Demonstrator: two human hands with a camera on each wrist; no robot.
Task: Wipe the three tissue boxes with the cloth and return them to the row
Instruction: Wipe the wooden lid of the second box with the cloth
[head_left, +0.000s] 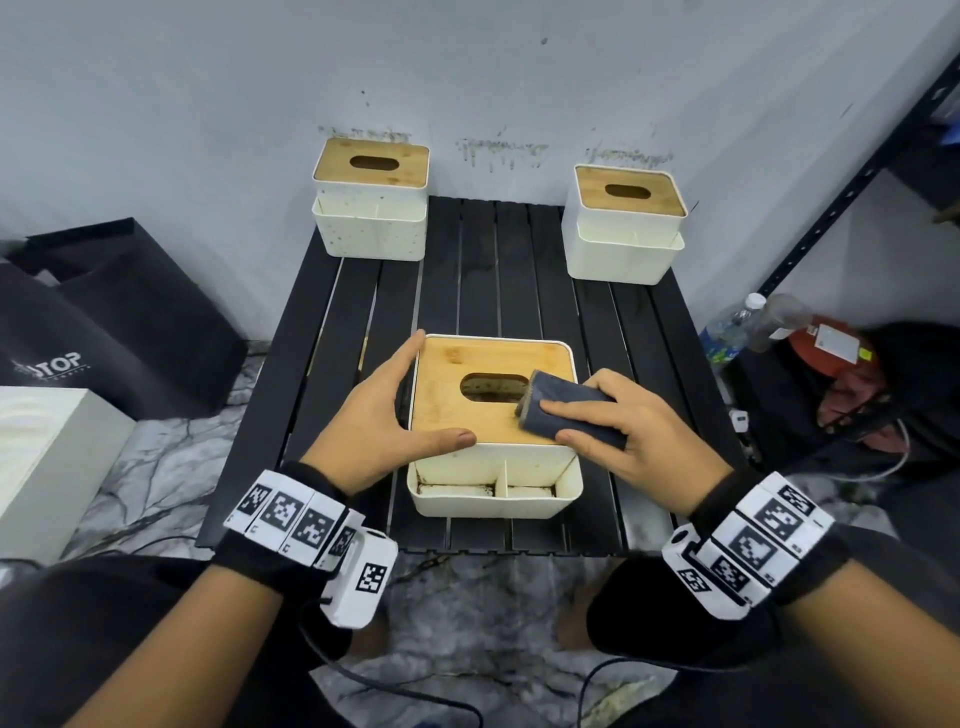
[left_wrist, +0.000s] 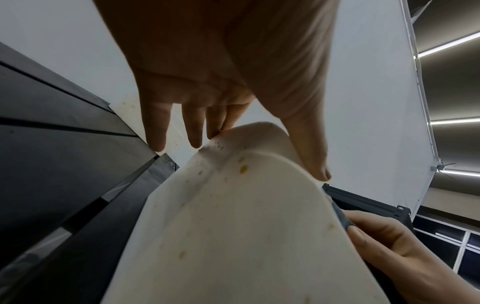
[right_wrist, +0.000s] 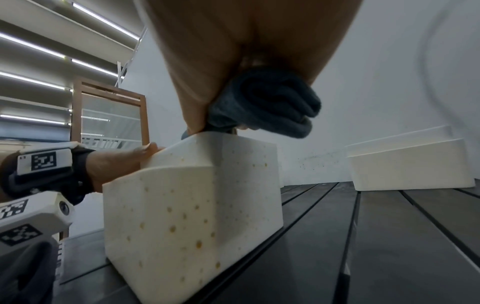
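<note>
I am looking down at a black slatted table (head_left: 467, 291). Taking the nearest tissue box (head_left: 493, 415) as my landmark: at its left edge my left hand (head_left: 384, 415) braces it, fingers straight along the side, thumb laid on the wooden lid's front edge. On the lid, right of the oval slot, my right hand (head_left: 639, 436) grips a folded dark cloth (head_left: 566, 410); the cloth hides part of the slot and my fingertips are tucked out of sight. Two more boxes stand against the wall behind it: a speckled box (head_left: 370, 200) behind-left, a cleaner box (head_left: 626, 223) behind-right. Far right, bottles (head_left: 748, 325) blur.
</note>
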